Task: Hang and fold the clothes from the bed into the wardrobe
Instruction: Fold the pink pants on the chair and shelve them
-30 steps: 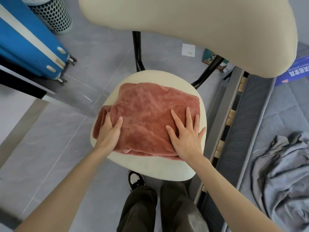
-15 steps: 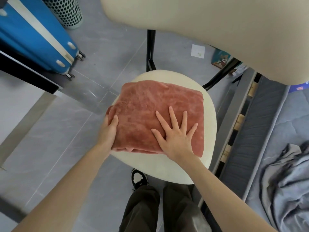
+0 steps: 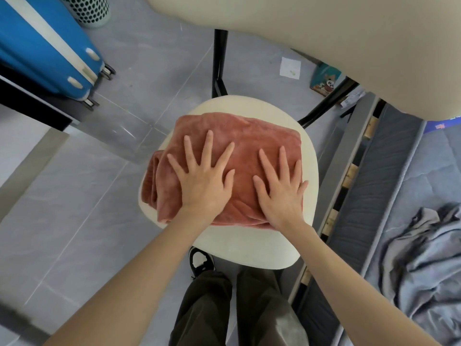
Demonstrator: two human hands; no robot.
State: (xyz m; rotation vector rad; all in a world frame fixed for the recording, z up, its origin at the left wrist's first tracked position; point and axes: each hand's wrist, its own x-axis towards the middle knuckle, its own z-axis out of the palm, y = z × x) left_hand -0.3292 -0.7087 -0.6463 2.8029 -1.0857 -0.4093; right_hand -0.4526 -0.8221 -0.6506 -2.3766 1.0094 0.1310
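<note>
A folded rust-pink fleece garment lies on the cream seat of a chair right below me. My left hand presses flat on the garment's left half, fingers spread and straight. My right hand presses flat on its right half, fingers spread too. A folded edge of the garment bulges out past my left hand at the seat's left rim. A crumpled grey garment lies on the bed at the right.
The chair's cream backrest fills the top of the view, on black legs. A blue suitcase and a perforated bin stand at the upper left. A paper scrap and a small box lie on the grey tiled floor beyond the chair.
My left hand has come off the garment's left edge and now lies flat on top. My right hand has slid right. Both now press down side by side.
</note>
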